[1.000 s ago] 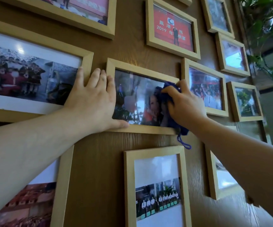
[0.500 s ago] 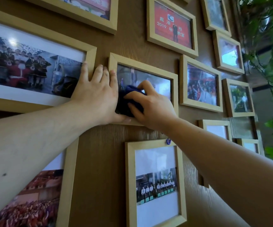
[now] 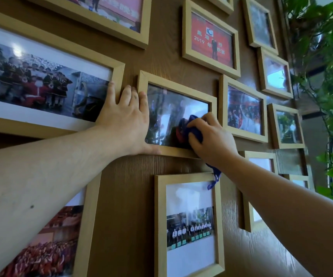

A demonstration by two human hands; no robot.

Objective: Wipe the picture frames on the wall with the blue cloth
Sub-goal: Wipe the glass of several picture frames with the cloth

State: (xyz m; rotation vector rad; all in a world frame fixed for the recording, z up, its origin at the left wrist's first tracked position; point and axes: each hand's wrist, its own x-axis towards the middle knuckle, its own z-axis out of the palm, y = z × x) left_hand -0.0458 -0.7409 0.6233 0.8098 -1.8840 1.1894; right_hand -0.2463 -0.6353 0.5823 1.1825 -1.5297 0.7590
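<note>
Several light wooden picture frames hang on a brown wood-grain wall. The middle frame [image 3: 176, 86] holds a glossy photo. My left hand [image 3: 124, 122] lies flat with fingers spread over that frame's left edge, its thumb under the bottom rail. My right hand [image 3: 211, 137] presses the bunched blue cloth [image 3: 194, 129] onto the glass at the frame's lower right corner. A loose blue end of the cloth [image 3: 214, 177] dangles below my wrist, in front of the upright frame [image 3: 159, 222] underneath.
A wide frame [image 3: 118, 71] sits just left of my left hand. A red-photo frame [image 3: 186, 33] hangs above, and another frame [image 3: 223, 102] is right beside my right hand. Leafy green vines [image 3: 325, 76] hang along the wall's right edge.
My right hand has slid the blue cloth from the frame's left side, beside my left hand, to its lower right corner. The left hand stays pressed on the frame.
</note>
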